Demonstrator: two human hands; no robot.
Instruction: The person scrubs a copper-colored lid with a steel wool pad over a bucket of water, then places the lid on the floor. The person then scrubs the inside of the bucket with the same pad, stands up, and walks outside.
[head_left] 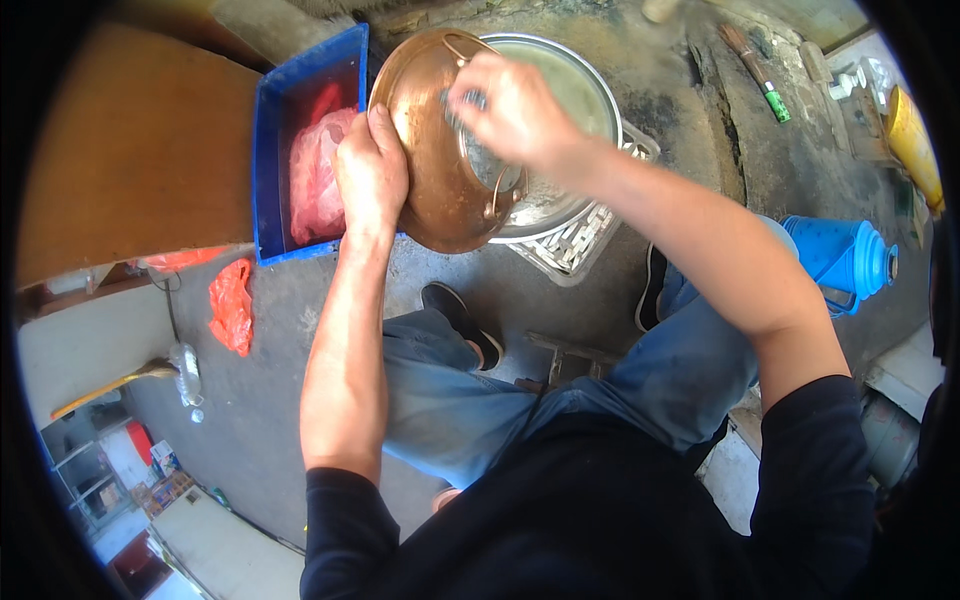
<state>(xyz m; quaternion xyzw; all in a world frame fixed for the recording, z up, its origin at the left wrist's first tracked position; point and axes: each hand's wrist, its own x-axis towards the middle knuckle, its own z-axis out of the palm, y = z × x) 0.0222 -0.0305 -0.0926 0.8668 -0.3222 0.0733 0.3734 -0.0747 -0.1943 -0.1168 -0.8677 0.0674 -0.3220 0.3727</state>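
Observation:
My left hand grips the rim of a copper-coloured pan or lid with metal loop handles, tilted over a large round basin of cloudy liquid. My right hand is closed on a silvery scouring pad at the copper piece's surface, partly hidden by my fingers. The basin rests on a pale plastic rack.
A blue bin with pink bagged contents stands left beside a wooden board. A blue flask, a brush and a yellow container are at right. A red bag lies on the floor.

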